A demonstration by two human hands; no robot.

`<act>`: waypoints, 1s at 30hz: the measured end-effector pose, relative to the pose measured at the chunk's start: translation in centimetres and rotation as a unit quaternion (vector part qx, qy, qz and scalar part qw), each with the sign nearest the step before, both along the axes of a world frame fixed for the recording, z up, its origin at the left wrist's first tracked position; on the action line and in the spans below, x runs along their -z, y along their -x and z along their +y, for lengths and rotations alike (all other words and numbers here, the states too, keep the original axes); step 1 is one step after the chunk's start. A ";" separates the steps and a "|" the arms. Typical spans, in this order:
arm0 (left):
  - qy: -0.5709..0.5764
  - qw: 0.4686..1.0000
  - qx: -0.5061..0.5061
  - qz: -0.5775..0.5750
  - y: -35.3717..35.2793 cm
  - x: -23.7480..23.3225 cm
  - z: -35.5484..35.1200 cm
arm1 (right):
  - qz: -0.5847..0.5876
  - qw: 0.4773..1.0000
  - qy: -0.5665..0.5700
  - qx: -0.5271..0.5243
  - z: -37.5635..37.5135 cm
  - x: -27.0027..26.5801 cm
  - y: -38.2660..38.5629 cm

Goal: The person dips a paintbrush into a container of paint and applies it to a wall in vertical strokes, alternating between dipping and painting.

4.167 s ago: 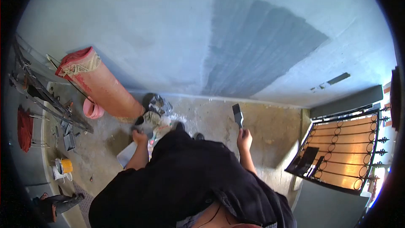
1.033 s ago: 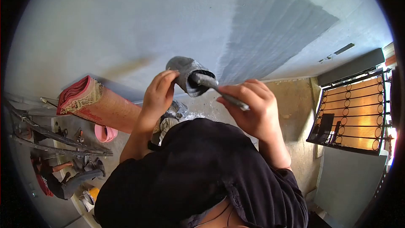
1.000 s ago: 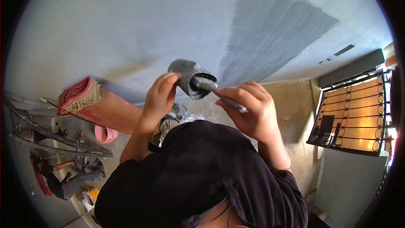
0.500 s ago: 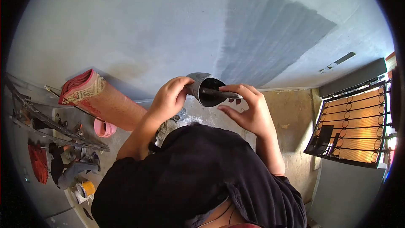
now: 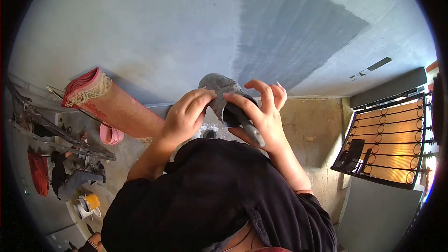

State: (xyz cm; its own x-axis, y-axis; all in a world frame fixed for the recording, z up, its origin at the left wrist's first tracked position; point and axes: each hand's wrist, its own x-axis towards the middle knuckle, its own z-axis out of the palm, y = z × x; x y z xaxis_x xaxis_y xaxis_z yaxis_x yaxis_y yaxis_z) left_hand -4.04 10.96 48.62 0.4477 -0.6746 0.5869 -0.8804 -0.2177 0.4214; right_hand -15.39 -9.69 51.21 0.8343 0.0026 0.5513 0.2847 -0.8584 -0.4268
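A grey-smeared paint container (image 5: 217, 86) is tilted in front of my chest, its dark mouth toward the right and toward me. My left hand (image 5: 186, 114) grips its left side, fingers curled against the wall of the container. My right hand (image 5: 266, 119) is at the mouth, index finger and thumb about the rim, the other fingers raised. Out of the mouth sticks a grey-coated tool handle (image 5: 253, 134), lying across my right palm. The tool's other end is hidden inside the container.
Before me the pale wall (image 5: 154, 28) carries a darker grey streaked patch (image 5: 294, 32). A rolled red carpet (image 5: 116, 105) leans at left near a pink bucket (image 5: 111, 134). Another person (image 5: 77, 177) is farther left, by a yellow-and-white bucket (image 5: 91, 201). A barred window (image 5: 387, 140) is at right.
The container has turned, its mouth swinging lower and rightward. The handle now points down toward me instead of right. My right hand has moved left onto the container's rim.
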 end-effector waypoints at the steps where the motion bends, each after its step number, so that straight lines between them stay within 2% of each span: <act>1: 0.009 0.999 0.012 -0.032 0.2 0.0 0.1 | -0.006 1.000 -0.009 0.004 0.2 0.1 0.4; 6: 0.035 0.997 0.024 -0.067 1.1 0.5 0.8 | -0.054 0.998 0.039 0.006 1.1 0.4 1.0; 8: 0.047 0.996 0.026 -0.072 1.3 0.8 1.0 | -0.100 0.985 0.137 -0.005 1.0 1.0 0.9; 10: 0.050 0.996 0.012 -0.077 1.5 1.1 1.3 | -0.115 0.982 0.149 -0.015 1.0 0.8 0.6; 16: 0.035 0.998 0.005 0.055 1.6 1.3 1.8 | -0.031 0.992 0.105 -0.059 1.0 -0.9 -0.3; 22: 0.049 0.992 0.015 0.118 -0.1 2.2 1.7 | 0.111 0.986 -0.021 -0.122 0.3 -2.1 -2.5; 25: 0.013 0.991 0.033 0.129 -0.9 1.1 1.8 | 0.127 0.981 -0.045 -0.136 -0.2 -2.1 -3.6; 27: -0.084 0.986 0.041 0.138 -1.7 -0.1 1.6 | 0.128 0.975 -0.078 -0.162 -0.5 -2.1 -4.5; 30: -0.104 0.974 0.076 0.184 -2.8 0.0 1.2 | 0.139 0.978 -0.049 -0.149 -0.4 -2.5 -5.0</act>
